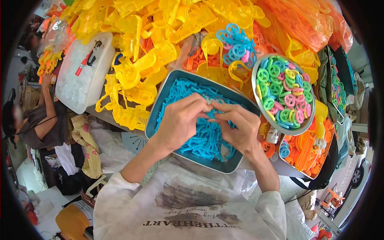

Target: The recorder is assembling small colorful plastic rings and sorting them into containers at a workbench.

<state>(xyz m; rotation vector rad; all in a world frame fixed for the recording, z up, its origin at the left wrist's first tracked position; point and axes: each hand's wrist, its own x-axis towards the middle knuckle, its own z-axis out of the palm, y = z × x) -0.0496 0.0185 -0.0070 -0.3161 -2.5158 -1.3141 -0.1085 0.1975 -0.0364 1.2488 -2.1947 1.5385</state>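
Left hand [178, 122] and right hand [240, 122] meet over tray; fingers curled, thumbs and forefingers nearly closed, any small piece between them too hidden to tell. Blue plastic strips [200, 140] heaped below, inside rectangular tray [234, 93]. Round bowl [269, 117] of multicoloured wheels [287, 99] at right; yellow plastic parts [158, 58] piled beyond.

Tray [208, 161]: smooth, metal by my eye | blue parts [202, 138]: satin plastic | yellow parts [156, 56]: glossy plastic | round dish [265, 116]: shiny metal | tub [94, 80]: translucent plastic | orange bag [296, 20]: crinkled, glossy film | shirt [124, 212]: matt cloth
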